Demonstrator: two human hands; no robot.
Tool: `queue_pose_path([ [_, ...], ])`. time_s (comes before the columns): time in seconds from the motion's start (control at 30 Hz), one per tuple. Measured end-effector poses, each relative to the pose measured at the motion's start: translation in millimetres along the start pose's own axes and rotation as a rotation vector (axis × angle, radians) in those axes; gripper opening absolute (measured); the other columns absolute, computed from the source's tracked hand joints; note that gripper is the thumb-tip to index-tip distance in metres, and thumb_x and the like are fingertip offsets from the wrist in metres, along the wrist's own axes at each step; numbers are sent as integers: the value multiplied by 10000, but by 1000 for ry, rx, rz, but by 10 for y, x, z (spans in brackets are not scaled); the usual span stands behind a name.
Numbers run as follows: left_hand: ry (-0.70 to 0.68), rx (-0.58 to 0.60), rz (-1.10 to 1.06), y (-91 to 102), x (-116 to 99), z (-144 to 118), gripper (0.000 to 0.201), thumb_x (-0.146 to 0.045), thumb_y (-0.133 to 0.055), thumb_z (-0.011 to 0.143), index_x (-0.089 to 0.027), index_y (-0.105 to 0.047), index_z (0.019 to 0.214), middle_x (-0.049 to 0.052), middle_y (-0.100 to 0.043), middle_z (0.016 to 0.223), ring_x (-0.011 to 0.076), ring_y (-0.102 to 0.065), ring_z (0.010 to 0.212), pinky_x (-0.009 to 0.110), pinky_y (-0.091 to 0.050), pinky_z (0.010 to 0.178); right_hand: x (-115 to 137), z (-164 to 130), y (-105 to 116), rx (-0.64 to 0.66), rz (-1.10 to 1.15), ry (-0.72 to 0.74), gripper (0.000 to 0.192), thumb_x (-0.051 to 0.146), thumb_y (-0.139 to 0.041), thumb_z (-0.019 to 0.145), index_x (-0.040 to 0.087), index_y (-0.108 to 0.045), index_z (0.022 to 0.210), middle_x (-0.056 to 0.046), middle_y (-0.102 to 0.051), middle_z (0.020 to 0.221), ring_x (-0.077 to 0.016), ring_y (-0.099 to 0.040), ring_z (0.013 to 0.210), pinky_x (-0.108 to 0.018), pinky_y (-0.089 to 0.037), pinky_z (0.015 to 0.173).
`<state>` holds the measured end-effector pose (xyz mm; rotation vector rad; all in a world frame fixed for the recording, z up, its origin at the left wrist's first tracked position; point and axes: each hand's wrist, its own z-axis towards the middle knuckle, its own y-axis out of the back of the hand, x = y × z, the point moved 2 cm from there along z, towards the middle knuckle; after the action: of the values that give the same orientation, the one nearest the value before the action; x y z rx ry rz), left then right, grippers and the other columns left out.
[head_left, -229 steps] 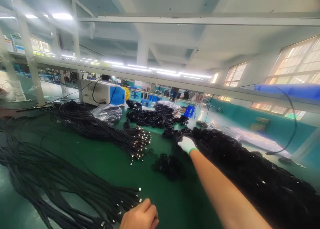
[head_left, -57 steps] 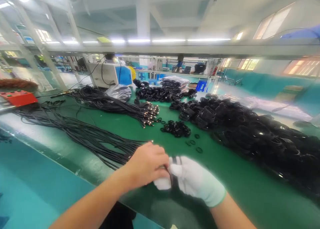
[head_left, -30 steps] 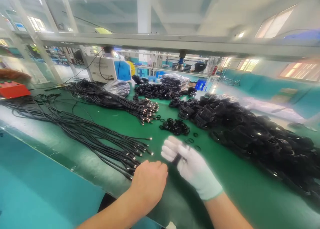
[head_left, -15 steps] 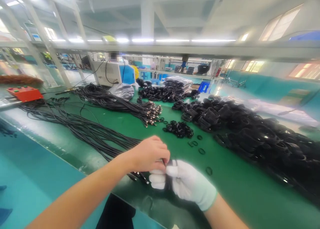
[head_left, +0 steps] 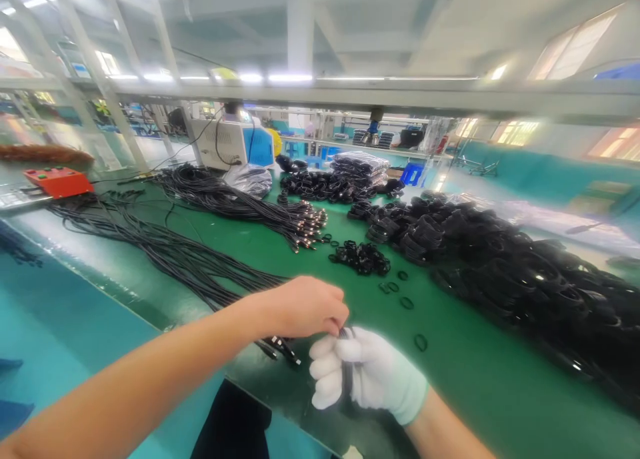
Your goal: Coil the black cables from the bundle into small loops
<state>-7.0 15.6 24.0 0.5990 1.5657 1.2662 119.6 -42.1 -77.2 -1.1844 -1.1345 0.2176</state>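
My right hand (head_left: 367,365), in a white glove, is wrapped round a coiled black cable (head_left: 347,379) held upright above the bench. My bare left hand (head_left: 313,305) pinches at the top of this coil; its fingertips touch the cable close to the gloved thumb, and exactly what they grip is partly hidden. Under and behind my left forearm lies a bundle of long straight black cables (head_left: 190,259), with plug ends (head_left: 283,349) showing near the bench's front edge. Several loose black rings (head_left: 407,303) lie on the green mat beyond my right hand.
A small heap of black rings (head_left: 361,257) lies mid-bench. Behind it is another cable bundle (head_left: 240,205) with metal plug ends. A large pile of coiled black cables (head_left: 500,272) fills the right side. An orange control box (head_left: 59,181) and a white-blue machine (head_left: 233,144) stand left.
My left hand has shifted slightly right and its fingers have closed tighter at the coil's top. My gloved fingers have curled more round the coil. The view has moved slightly.
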Motion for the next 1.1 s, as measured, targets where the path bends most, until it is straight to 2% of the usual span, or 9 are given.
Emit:
queue_pose_path([
  [0.1,129,101,-361,-16,120,21,53,-236,-622,759,-203,-639,721,-30,-606,682,112,-548,604,204,-406,570,-18,-30,0,-15,8,-10,316,355,-679,721,112,-552,878,-37,-601,725,-153,-580,642,-414,-452,743],
  [0.17,230,86,-611,-106,198,-11,83,-257,-624,740,-182,-625,775,-33,-594,649,98,-515,528,199,-399,504,-30,-26,-6,-34,48,-5,326,347,-712,693,127,-536,857,-17,-599,700,-141,-575,615,-399,-457,730],
  [0.3,328,-162,-876,-377,215,-119,110,-231,-591,738,-153,-609,814,-34,-565,639,86,-473,529,191,-380,491,-40,6,-12,-61,64,44,329,302,-749,657,131,-532,837,-22,-622,705,-162,-603,657,-413,-460,755],
  [0.43,365,-431,-866,-555,119,-205,110,-217,-537,780,-141,-616,784,-6,-607,725,112,-529,660,208,-417,600,-2,3,-11,-123,-50,104,347,329,-711,696,92,-588,919,-96,-680,732,-285,-642,891,-440,-474,760],
  [0.5,369,-498,-819,-589,81,-227,134,-212,-509,800,-152,-630,804,0,-624,779,127,-549,723,221,-431,656,26,-8,-25,-121,-126,106,377,364,-685,715,73,-607,941,-121,-695,719,-304,-660,865,-424,-497,700],
  [0.6,352,-490,-786,-616,53,-237,172,-210,-486,820,-175,-646,873,5,-635,850,141,-558,791,234,-434,707,71,-16,-58,-90,-241,97,367,381,-652,730,57,-632,901,-134,-700,668,-274,-683,747,-390,-507,666],
  [0.73,355,-494,-886,-636,47,-253,156,-225,-491,828,-160,-628,864,1,-612,803,126,-538,730,227,-423,666,122,-17,-94,-30,-337,93,334,370,-615,749,58,-652,862,-134,-697,634,-275,-679,767,-396,-505,687],
  [0.9,326,-367,-1053,-699,26,-273,177,-201,-544,797,-163,-566,969,-26,-540,740,94,-491,645,212,-402,609,147,-27,-129,21,-407,79,329,372,-588,776,64,-648,877,-134,-696,652,-275,-672,770,-439,-493,729],
  [1.1,356,-572,-971,-814,-43,-274,120,-220,-583,783,-161,-523,868,-14,-549,760,103,-495,683,221,-409,628,198,-57,-228,66,-502,43,285,324,-564,785,59,-656,837,-134,-694,659,-254,-663,807,-435,-467,815],
])
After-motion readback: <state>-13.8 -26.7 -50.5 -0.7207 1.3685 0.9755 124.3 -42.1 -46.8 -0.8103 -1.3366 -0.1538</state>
